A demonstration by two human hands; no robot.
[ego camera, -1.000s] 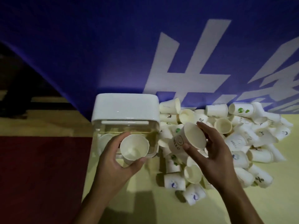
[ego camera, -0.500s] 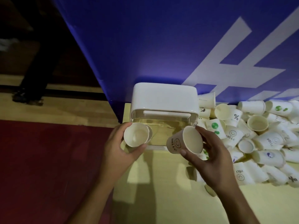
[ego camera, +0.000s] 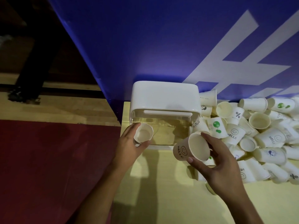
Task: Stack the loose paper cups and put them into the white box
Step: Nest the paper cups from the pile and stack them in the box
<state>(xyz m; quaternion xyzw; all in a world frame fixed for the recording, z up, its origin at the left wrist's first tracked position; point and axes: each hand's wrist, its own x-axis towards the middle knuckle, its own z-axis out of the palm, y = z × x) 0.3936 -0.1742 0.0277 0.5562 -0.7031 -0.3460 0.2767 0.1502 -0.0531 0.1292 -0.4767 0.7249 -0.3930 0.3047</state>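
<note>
Hands grip tapered paper cups beside smooth rounded box.

White box at the table's far left corner; paper cups heaped at its right, two held before it.

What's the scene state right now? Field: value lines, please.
left hand: grips a plain cup in front of the white box
right hand: grips a HELLO cup, mouth tilted toward the camera
nesting: not yet done, the two held cups are apart
loose cups: piled right of the box on the yellow table
backdrop: blue banner
</note>
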